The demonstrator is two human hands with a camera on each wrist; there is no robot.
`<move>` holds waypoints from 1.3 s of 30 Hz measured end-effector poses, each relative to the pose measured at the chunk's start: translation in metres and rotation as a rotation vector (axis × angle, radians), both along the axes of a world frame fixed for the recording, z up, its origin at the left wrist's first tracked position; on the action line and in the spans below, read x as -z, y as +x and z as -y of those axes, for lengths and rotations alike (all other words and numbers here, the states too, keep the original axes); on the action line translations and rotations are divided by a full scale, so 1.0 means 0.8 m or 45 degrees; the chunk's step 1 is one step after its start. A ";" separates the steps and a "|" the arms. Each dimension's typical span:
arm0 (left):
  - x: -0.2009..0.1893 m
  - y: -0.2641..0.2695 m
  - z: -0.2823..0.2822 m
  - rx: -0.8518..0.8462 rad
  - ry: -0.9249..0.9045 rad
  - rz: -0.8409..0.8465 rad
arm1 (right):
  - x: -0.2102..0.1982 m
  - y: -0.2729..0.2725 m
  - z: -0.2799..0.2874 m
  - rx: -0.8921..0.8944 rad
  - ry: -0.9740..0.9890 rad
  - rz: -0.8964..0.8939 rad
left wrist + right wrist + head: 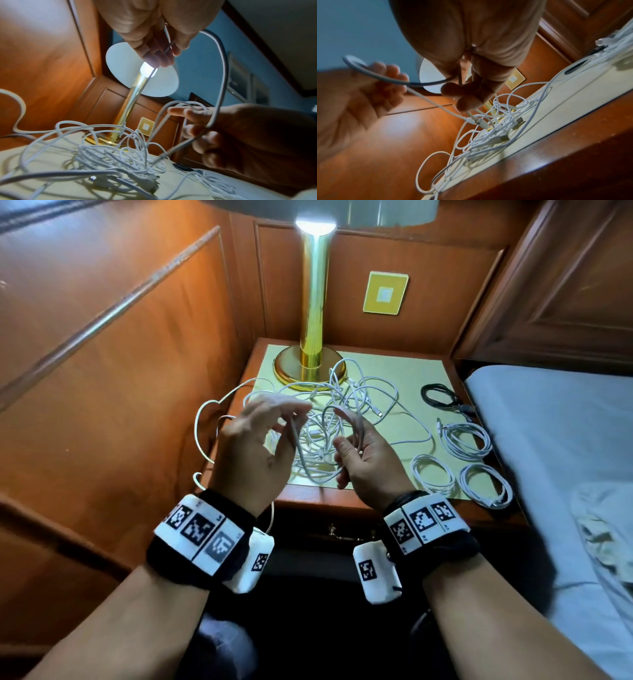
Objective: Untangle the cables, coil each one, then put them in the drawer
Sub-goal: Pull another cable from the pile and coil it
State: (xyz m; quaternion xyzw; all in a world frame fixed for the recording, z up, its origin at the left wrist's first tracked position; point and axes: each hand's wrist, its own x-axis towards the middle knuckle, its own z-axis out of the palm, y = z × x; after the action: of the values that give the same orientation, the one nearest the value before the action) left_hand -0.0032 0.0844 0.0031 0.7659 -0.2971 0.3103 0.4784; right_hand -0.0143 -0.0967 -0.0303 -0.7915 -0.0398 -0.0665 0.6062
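Note:
A tangle of white cables [342, 412] lies on the nightstand's yellow top [421, 371], and one strand hangs off the left edge. My left hand [295, 422] hovers over the near side of the tangle and pinches a white cable [223, 67] between thumb and fingers. That cable arcs over to my right hand [351, 436], whose curled fingers hold a few loops of it. In the right wrist view the right hand's fingers [467, 97] close round the strands above the tangle [496, 128]. Three white coils [466, 440] and a black coil [440, 397] lie at the right.
A gold lamp [311, 302] stands lit at the back of the nightstand, its base touching the tangle. Wood panelling closes the left side and the back. A bed [555, 440] adjoins on the right. Under the front edge a brass drawer handle [334, 530] shows in shadow.

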 end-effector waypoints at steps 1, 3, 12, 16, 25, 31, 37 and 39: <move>-0.001 -0.006 0.003 0.040 0.035 0.026 | 0.001 0.000 -0.002 -0.009 -0.015 0.017; -0.003 -0.015 0.008 0.142 0.092 0.030 | 0.003 0.001 -0.008 -0.033 -0.005 0.043; 0.001 -0.041 0.016 0.522 0.262 -0.064 | -0.004 0.004 -0.015 -0.157 0.507 -0.073; 0.001 -0.047 0.017 0.617 0.311 -0.156 | -0.009 0.006 -0.007 -0.102 0.424 0.096; -0.008 -0.060 0.003 0.600 0.113 -0.379 | -0.032 -0.016 0.021 -0.097 0.600 -0.063; -0.004 -0.090 -0.014 0.278 -0.162 -0.386 | -0.032 -0.074 0.041 -0.214 0.492 -0.207; 0.003 -0.157 -0.022 0.038 0.025 -0.220 | 0.003 -0.155 0.027 -0.489 -0.416 -0.474; 0.007 -0.176 -0.026 0.060 0.099 -0.195 | 0.005 -0.181 0.020 -0.508 -0.837 -0.569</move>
State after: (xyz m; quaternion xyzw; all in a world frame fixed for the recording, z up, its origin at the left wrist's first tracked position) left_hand -0.1437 0.1053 -0.0021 0.7981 -0.2892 0.2276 0.4770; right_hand -0.1594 -0.1129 -0.0346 -0.9140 -0.0787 0.2407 0.3169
